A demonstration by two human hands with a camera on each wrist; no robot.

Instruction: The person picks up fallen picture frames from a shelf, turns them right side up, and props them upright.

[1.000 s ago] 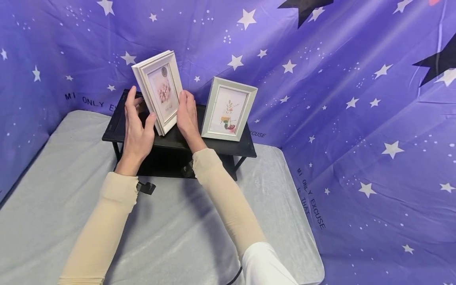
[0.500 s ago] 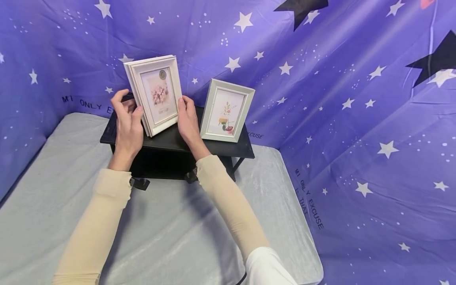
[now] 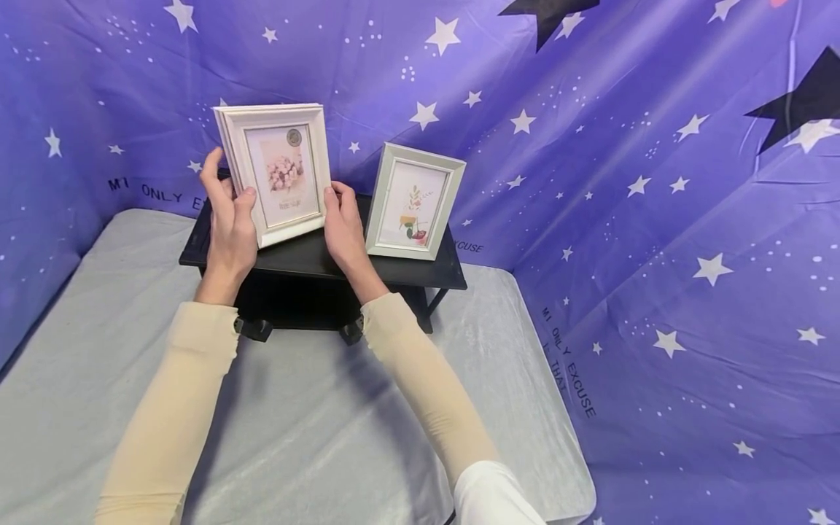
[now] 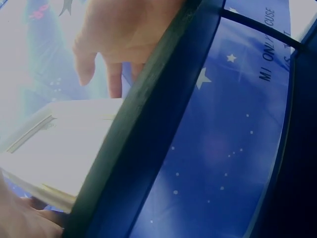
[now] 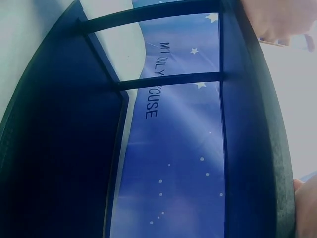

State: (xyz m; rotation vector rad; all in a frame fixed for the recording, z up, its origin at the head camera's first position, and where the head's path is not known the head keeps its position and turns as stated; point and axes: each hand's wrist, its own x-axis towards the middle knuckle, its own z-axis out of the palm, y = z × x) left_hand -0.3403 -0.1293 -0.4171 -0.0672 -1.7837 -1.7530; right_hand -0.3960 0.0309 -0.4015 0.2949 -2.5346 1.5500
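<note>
A white picture frame (image 3: 267,235) with a print of pink flowers stands tilted back over the left part of a black two-tier shelf (image 3: 308,257). My left hand (image 3: 230,237) holds its left edge, thumb at the front and fingers at the side and behind. On the right edge my right hand (image 3: 344,232) pinches it, thumb in front, other fingers partly hidden. Whether its base touches the shelf top cannot be told. In the left wrist view the white frame (image 4: 64,148) is overexposed, partly covered by the shelf edge (image 4: 143,114). The right wrist view mostly shows the shelf's underside.
A pale green picture frame (image 3: 375,240) with a plant print stands on the shelf's right half, close to my right hand. Below lies a light grey cloth-covered surface (image 3: 315,423). A purple star-patterned curtain (image 3: 590,182) rises behind and to the right.
The white frame has shifted left and turned to face me more squarely. My left hand has moved left with it, while the right keeps to its right edge. The green frame stays put.
</note>
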